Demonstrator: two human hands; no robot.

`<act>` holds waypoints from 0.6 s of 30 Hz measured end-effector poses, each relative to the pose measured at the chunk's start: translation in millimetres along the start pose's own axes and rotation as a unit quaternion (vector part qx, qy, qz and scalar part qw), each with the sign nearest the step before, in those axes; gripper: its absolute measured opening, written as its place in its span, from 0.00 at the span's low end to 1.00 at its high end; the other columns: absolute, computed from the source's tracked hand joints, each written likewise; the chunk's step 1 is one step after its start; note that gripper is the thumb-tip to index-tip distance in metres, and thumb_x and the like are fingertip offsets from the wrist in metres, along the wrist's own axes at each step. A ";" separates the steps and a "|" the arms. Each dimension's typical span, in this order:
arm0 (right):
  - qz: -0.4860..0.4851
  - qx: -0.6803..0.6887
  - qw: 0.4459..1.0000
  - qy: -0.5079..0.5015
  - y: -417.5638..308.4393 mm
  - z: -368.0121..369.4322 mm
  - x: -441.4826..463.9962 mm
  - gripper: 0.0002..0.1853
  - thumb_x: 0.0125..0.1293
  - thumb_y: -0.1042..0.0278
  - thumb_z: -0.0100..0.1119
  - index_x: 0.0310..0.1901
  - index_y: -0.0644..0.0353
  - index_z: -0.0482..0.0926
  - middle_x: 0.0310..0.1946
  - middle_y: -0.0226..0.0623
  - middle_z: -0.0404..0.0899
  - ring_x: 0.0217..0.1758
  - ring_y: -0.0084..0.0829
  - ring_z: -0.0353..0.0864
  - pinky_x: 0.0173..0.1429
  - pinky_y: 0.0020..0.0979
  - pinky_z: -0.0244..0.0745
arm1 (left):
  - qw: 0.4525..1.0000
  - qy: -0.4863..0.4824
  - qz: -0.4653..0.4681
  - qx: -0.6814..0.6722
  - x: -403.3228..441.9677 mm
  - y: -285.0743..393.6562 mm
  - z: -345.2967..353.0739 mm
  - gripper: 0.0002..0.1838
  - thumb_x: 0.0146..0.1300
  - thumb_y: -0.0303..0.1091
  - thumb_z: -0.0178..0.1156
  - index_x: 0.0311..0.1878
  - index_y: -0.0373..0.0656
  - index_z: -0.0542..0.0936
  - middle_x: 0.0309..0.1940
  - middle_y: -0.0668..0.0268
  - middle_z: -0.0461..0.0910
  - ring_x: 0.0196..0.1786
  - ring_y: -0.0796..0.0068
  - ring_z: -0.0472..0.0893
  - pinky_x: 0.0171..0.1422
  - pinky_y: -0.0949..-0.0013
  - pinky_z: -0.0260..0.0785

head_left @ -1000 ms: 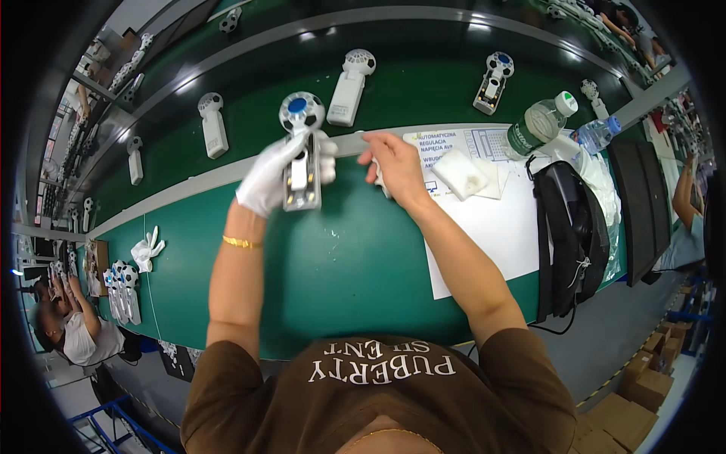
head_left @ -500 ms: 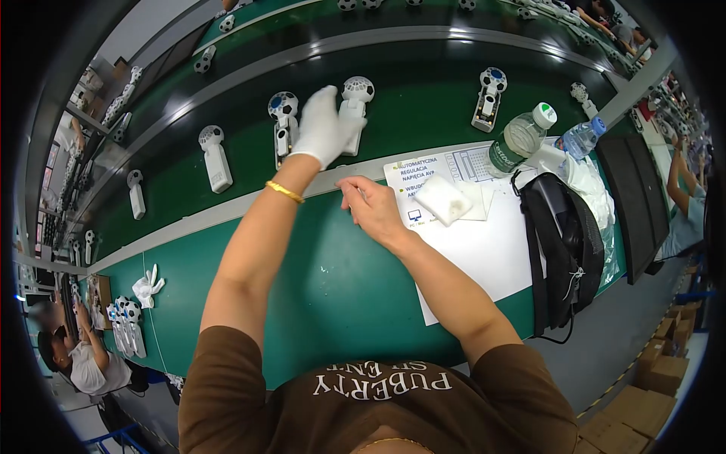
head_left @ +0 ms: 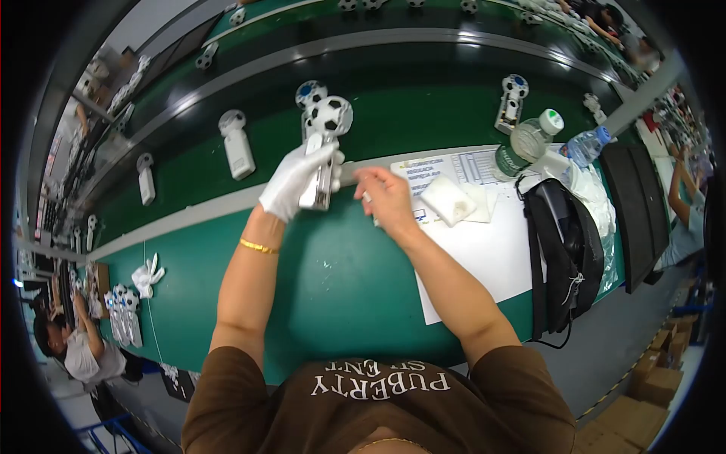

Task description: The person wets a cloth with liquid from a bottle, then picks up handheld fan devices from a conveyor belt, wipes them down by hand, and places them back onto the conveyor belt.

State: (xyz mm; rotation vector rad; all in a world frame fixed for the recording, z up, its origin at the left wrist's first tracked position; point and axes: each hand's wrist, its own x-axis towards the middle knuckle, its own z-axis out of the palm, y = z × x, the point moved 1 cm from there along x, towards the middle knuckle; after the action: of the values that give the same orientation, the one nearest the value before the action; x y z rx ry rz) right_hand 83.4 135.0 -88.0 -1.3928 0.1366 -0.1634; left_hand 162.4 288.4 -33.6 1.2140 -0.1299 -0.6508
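My left hand (head_left: 296, 178), in a white glove, grips a white handheld fan (head_left: 330, 117) by its handle. The fan's round head has a black-and-white football pattern and points away from me. Partly hidden behind it is another fan with a blue centre (head_left: 310, 93) on the green belt. My bare right hand (head_left: 387, 198) hovers just right of the held fan, apart from it, with its fingers curled. Small pale bits show at its fingers, but I cannot make out what they are.
Other fans (head_left: 237, 145) lie along the green conveyor belt (head_left: 423, 113). On the right of the bench are a white printed sheet (head_left: 469, 257), white pads (head_left: 448, 200), bottles (head_left: 525, 144) and a black bag (head_left: 563, 250). A white glove (head_left: 147, 276) and several fans (head_left: 125, 314) lie at left.
My left hand has lifted a fan off the belt and brought it nearer, its patterned head now facing up. The fans on the belt have shifted right. My right hand has moved slightly right.
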 end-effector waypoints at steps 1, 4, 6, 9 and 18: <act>0.000 0.022 1.000 0.005 2.3 -0.6 2.0 0.11 0.69 0.66 0.53 0.44 0.64 0.81 0.23 0.30 0.78 0.18 0.16 0.69 0.22 0.21 0.64 | 0.999 0.012 -0.031 0.013 -22.4 0.3 -1.7 0.13 0.65 0.34 0.60 0.49 0.39 0.72 0.30 0.66 0.77 0.26 0.76 0.78 0.28 0.72 0.76; 0.005 0.043 0.999 0.012 -3.4 4.2 1.8 0.12 0.70 0.66 0.53 0.46 0.66 0.79 0.24 0.32 0.77 0.18 0.17 0.66 0.22 0.19 0.61 | 0.991 0.032 -0.074 0.110 -71.9 -20.1 -3.9 0.19 0.61 0.29 0.63 0.52 0.36 0.70 0.31 0.66 0.75 0.28 0.75 0.79 0.31 0.70 0.79; -0.007 0.049 0.999 0.021 -9.2 8.9 0.6 0.12 0.71 0.66 0.53 0.47 0.66 0.79 0.24 0.31 0.76 0.18 0.17 0.66 0.24 0.19 0.61 | 0.983 0.065 -0.084 0.151 -94.8 -35.0 4.0 0.17 0.58 0.29 0.65 0.47 0.38 0.70 0.31 0.67 0.74 0.29 0.76 0.79 0.31 0.70 0.79; -0.089 0.012 0.996 0.019 -32.8 23.1 -10.5 0.12 0.72 0.66 0.52 0.47 0.66 0.79 0.25 0.30 0.77 0.22 0.16 0.69 0.28 0.18 0.64 | 0.971 0.096 -0.095 0.200 -110.3 -51.5 8.3 0.17 0.57 0.29 0.65 0.46 0.39 0.70 0.30 0.68 0.73 0.30 0.77 0.78 0.31 0.71 0.78; -0.481 -0.377 0.789 -0.056 -17.1 69.5 -12.5 0.08 0.58 0.73 0.58 0.40 0.61 0.81 0.27 0.36 0.81 0.32 0.40 0.81 0.37 0.41 0.74 | 0.931 0.133 -0.021 0.340 -107.8 -75.0 8.4 0.22 0.58 0.41 0.61 0.52 0.39 0.71 0.40 0.48 0.81 0.43 0.46 0.80 0.49 0.55 0.72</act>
State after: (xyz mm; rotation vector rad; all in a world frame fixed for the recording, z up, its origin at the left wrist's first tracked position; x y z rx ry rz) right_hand 84.0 201.7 -59.2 -2.1661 -0.7152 -0.9600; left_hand 41.6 324.0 -71.6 1.9692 -0.1044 -0.4789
